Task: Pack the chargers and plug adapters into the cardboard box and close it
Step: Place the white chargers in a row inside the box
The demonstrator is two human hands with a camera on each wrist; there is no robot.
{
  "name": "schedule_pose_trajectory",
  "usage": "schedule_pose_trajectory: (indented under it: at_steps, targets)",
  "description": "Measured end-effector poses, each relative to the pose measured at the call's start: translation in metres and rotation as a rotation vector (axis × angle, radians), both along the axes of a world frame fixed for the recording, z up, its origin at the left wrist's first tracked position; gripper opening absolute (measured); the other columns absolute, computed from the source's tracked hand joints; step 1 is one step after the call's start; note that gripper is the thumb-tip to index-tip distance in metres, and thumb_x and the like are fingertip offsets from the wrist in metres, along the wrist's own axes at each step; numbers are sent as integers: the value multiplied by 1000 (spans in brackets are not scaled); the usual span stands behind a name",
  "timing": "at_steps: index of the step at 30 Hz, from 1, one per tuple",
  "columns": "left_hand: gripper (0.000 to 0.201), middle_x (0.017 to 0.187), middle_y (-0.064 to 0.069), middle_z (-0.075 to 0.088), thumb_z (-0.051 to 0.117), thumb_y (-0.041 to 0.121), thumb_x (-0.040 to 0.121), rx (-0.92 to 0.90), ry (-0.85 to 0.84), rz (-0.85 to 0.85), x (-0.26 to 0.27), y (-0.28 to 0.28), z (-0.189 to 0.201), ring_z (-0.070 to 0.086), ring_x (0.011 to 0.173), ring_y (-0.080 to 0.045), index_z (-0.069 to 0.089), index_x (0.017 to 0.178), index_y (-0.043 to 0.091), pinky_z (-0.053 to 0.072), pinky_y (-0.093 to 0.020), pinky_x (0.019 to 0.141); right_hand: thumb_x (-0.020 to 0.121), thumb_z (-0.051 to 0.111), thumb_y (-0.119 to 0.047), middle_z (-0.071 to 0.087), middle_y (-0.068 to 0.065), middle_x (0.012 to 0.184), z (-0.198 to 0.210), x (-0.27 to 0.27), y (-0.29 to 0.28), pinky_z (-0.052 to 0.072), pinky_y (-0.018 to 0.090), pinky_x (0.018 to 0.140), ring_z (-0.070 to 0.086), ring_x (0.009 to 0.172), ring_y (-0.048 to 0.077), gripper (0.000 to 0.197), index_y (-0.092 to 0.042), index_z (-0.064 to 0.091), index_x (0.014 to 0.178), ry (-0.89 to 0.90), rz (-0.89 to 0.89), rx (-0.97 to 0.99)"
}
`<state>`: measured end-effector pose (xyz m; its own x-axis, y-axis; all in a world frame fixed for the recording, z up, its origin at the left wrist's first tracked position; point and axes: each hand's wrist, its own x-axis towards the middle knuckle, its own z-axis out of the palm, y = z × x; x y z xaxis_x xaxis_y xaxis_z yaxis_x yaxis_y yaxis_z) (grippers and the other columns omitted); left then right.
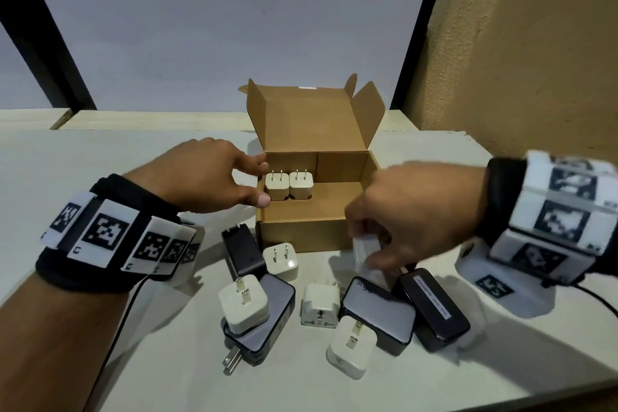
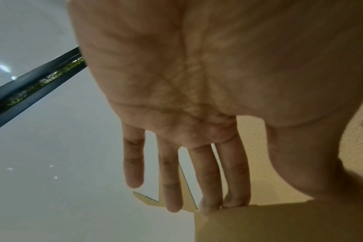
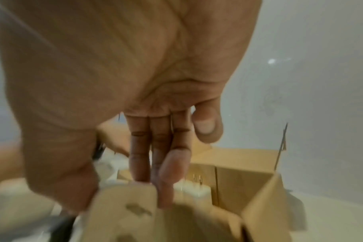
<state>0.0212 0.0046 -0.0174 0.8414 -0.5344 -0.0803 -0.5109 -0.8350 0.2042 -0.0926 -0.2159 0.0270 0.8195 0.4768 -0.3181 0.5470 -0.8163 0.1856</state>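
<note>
- Fingers (image 1: 257,165) of the left hand (image 1: 204,174), head view: extended and loose, tips at the left wall of the cardboard box (image 1: 301,234), holding nothing. Two white plugs (image 1: 289,185) stand prongs-up in the box's far-left corner. The right hand (image 1: 411,214) pinches a blurred white adapter (image 1: 366,252) just in front of the box; the remaining chargers (image 1: 434,308) lie on the table (image 1: 100,150).
- Left wrist view: fingers (image 2: 207,176) straight, two tips touching the box (image 2: 280,221) edge. Risk, as a judgement: a light touch may let the box slide when the next piece goes in.
- Right wrist view: thumb (image 3: 68,172) and fingers (image 3: 166,172) clamp the adapter (image 3: 122,204), heavily blurred; the box (image 3: 244,180) and standing plugs (image 3: 194,188) lie beyond. Risks: the adapter could catch the near wall, topple the upright plugs, or slip from a shallow pinch. The raised lid cannot close over poorly nested pieces.
</note>
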Motion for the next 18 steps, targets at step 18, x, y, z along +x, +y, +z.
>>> schedule_pose_trajectory:
  at_steps: [18]
  targets:
    - [68,136,19,52,71,59,65,114,23,-9,-2,-17,19,52,120,-13,60,126,31,41,-33,91,81,71,-40,66,4,84,-25,114,16,34,20,47,55,73,18,31,-11,71,92,-27,-69,-214]
